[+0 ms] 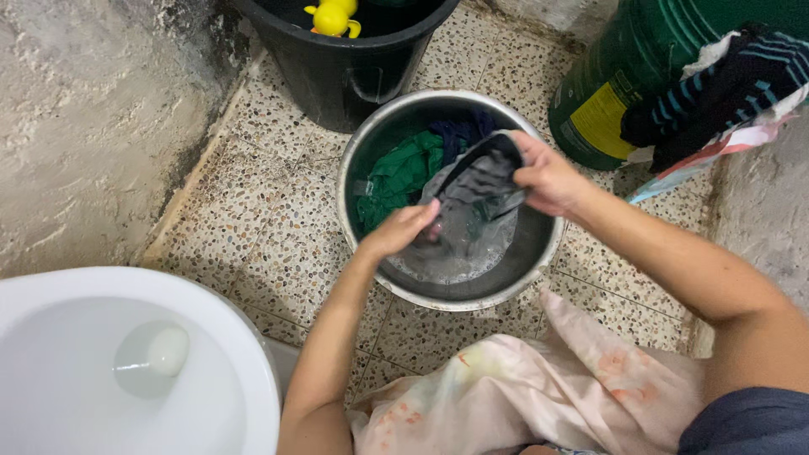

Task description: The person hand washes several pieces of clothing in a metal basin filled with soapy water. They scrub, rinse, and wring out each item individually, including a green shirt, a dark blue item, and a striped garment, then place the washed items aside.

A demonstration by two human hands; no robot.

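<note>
A speckled terrazzo floor (278,211) is spreading across the view, running up to a rough, stained wall (84,126) on the left. A white toilet bowl (50,337) is filling the lower left corner, and a green drum (640,59) is standing at the upper right with striped and patterned cloths (725,93) hanging over its edge. A black bucket (354,67) is sitting at the top, holding a yellow toy duck (333,17). Just in front of it, a round metal basin (522,261) is resting on the floor, holding soapy water, a green garment (400,173) and a dark blue one (459,131). Over the basin, the right hand (548,177) is gripping the dark band of a grey garment (476,190), fingers closed tight around it. The left hand (403,229) is pinching the same cloth lower down, close to the suds. A pale pink printed cloth (539,388) is lying across the person's lap.
</note>
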